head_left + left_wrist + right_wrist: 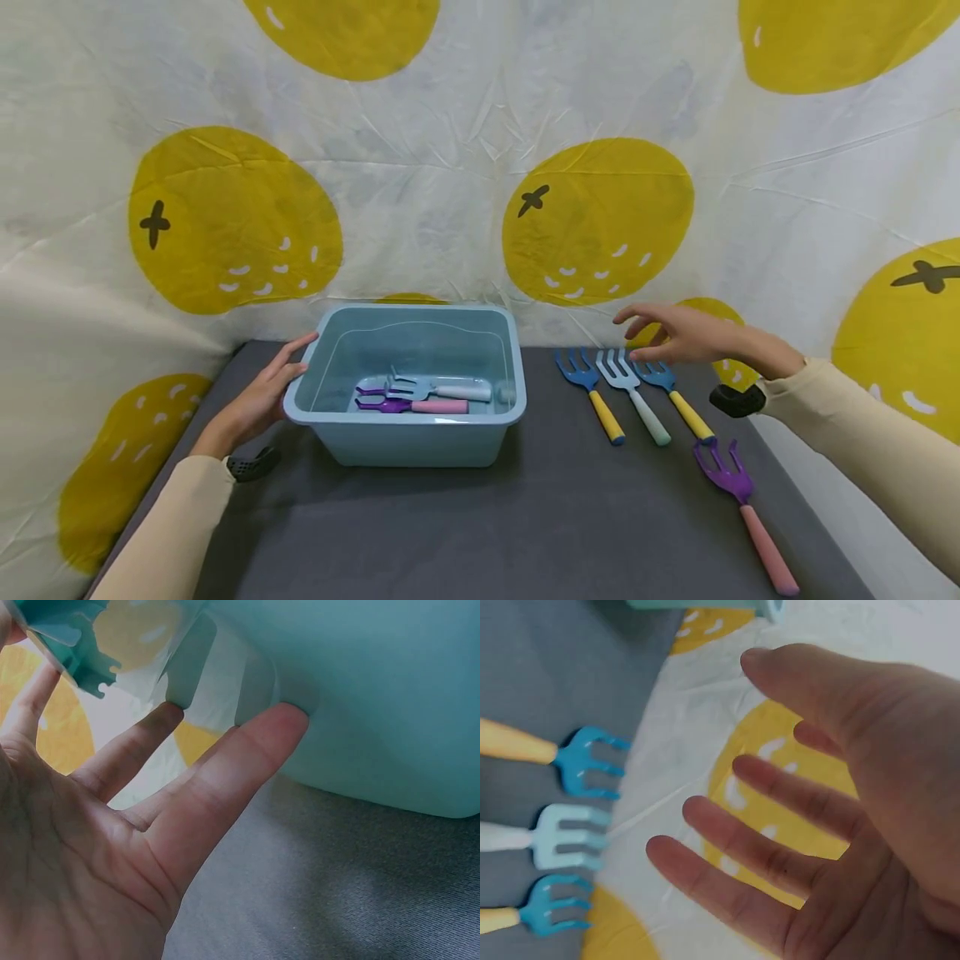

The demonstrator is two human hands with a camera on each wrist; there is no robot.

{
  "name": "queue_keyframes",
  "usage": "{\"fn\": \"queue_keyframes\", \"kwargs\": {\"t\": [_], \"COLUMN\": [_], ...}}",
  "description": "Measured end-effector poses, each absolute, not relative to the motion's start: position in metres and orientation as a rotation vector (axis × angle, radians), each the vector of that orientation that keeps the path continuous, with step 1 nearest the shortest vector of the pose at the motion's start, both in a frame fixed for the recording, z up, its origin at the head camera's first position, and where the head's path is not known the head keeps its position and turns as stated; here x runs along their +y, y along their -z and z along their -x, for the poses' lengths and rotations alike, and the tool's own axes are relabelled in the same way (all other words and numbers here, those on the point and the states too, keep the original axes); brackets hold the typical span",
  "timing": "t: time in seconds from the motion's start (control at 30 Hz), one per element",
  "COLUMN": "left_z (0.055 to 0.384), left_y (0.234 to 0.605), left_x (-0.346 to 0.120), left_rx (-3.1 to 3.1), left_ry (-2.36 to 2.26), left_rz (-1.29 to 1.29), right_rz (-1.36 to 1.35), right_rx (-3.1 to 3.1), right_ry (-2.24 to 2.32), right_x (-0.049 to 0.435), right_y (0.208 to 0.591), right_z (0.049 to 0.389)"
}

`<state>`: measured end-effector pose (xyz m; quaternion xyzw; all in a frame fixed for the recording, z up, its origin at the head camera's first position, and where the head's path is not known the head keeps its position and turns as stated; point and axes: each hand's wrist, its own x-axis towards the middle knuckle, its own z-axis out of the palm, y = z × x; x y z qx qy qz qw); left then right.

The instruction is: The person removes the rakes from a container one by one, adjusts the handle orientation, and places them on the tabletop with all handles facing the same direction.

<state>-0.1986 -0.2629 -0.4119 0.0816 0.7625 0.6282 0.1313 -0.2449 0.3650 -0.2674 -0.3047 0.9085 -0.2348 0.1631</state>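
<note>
1 purple fork (750,518), 3 bluish forks (640,406) beside bin (420,446); 2 forks (442,407) inside; left grip (258,396), right grip (693,329) released.

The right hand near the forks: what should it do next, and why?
Probably lower and pinch the rightmost blue fork: the right hand is empty and near its tines, and other forks already lie in the tub.

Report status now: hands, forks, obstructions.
Left hand touching bin. Right hand empty, near forks. Four forks on table, more in bin. No obstruction seen between right hand and forks.
</note>
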Motion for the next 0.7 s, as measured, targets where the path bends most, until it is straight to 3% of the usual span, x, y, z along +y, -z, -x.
{"fn": "queue_keyframes", "kwargs": {"t": [0.37, 0.7], "left_z": [0.2, 0.201], "left_y": [0.413, 0.417], "left_x": [-0.263, -0.264], "left_rx": [2.218, 2.212], "left_ry": [-1.827, -1.836], "left_rz": [-0.233, -0.228], "right_rz": [1.082, 1.185], "right_rx": [2.558, 2.427], "right_ry": [0.495, 0.471], "right_x": [0.265, 0.189], "right_y": [0.243, 0.249], "right_z": [0.284, 0.306]}}
